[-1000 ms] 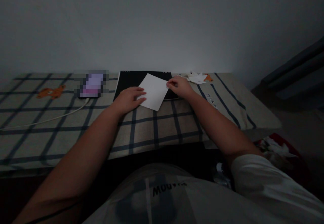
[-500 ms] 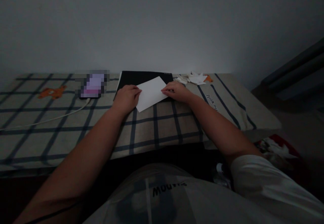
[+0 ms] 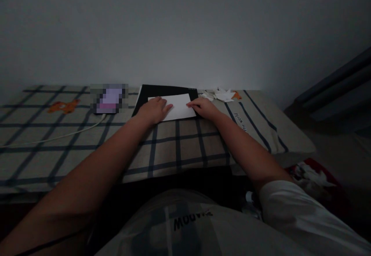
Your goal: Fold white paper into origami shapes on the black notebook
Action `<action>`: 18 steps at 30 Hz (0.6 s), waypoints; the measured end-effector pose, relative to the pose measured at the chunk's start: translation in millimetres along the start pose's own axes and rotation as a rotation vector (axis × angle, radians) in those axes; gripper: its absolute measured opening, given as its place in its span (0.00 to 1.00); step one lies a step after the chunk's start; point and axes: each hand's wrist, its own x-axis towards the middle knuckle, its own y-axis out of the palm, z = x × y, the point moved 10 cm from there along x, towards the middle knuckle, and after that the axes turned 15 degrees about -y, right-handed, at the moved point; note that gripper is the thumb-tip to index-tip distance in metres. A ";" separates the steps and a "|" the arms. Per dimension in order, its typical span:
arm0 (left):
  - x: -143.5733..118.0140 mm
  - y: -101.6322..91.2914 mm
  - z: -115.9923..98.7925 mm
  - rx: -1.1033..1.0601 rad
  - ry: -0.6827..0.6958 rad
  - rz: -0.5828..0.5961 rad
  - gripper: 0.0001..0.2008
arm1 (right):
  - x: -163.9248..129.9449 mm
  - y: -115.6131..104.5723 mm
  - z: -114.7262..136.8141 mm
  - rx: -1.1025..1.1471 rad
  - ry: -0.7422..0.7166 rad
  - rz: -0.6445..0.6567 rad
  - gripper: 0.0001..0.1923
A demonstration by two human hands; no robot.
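Note:
A white sheet of paper lies roughly level over a black flat folder or notebook on the checked cloth. My left hand rests flat on the paper's left part, thumb stretched out to the right and apart from the fingers. At the right edge, my right hand pinches the sheet between thumb and fingertips. Just beyond that hand are crumpled and folded white paper pieces with an orange piece beside them.
A phone with a blurred screen lies to the left, a white cable running from it. Farther left is an orange cut-out shape. The wall stands behind the table. Below right, a red container holds white scraps.
The paper has turned from a tilted position to nearly straight and come down onto the black folder. My left hand has gone from pinching its edge to lying spread on it.

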 end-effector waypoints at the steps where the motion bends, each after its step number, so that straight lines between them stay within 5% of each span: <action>1: 2.1 3.9 -4.2 0.128 -0.020 0.021 0.30 | 0.3 -0.2 0.5 0.004 -0.004 -0.003 0.18; 4: 3.2 6.9 -17.4 0.300 -0.069 0.034 0.33 | -0.1 -1.1 -0.1 0.018 -0.009 -0.009 0.18; 18: -11.0 9.3 -32.8 0.268 -0.075 0.019 0.36 | -5.5 14.9 -8.6 -0.040 -0.026 0.092 0.20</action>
